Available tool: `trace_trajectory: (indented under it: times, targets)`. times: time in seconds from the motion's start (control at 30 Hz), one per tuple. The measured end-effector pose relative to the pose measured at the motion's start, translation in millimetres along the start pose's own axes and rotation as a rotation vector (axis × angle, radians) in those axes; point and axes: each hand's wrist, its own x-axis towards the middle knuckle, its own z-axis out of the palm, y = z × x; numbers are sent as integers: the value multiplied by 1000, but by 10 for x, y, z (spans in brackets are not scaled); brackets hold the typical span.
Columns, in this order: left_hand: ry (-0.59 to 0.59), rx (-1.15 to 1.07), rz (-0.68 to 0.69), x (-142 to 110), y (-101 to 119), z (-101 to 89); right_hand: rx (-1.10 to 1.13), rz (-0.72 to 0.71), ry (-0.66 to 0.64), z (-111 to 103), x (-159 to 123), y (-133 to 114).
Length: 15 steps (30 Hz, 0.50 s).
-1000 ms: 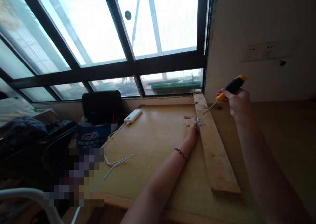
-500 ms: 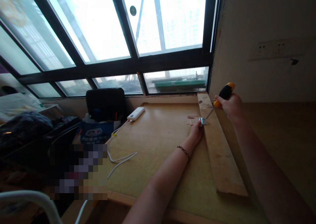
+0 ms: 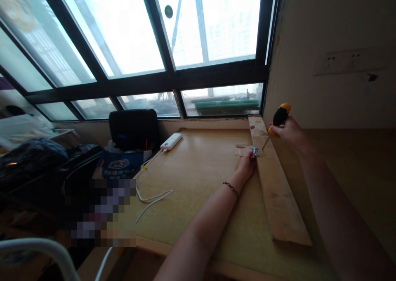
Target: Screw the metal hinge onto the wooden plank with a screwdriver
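The wooden plank (image 3: 283, 198) appears to lie flat on the worktop (image 3: 192, 169), far end close to the window (image 3: 213, 25); from where I stand, that broad support looks chosen to stop it rocking. Above its right edge is the right hand (image 3: 289, 131), grip closed round the handle of a screwdriver (image 3: 280, 115), the shaft slanting down, perhaps to leave the other hand room. I can't tell whether the tip touches the plank. By the plank's left edge is the left hand (image 3: 246, 165), probably steadying; whether its grip pinches or merely presses, I can't make out. A white power bank (image 3: 172, 141) sits well left of the plank, seemingly out of the way. Just left of the plank shows a small wood piece (image 3: 240, 149). Smallest, a metal hinge (image 3: 255, 151) sits at the plank's left edge, at the left fingers, near the screwdriver's tip.
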Motion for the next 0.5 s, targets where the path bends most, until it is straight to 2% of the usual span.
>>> trace_trajectory:
  times: [0.1,0.27,0.37,0.5]
  targets:
    - [8,-1,-16,23,3,-18,-87,-15,-55,-51,21,11]
    - [22,-10,-41,50,27,-49,-381,-85,148,-125,6,34]
    - [12,-6,-53,46,44,-55,-367,-68,191,-127,26,97]
    - [16,4,-47,19,59,-38,-255,53,98,-114,82,173]
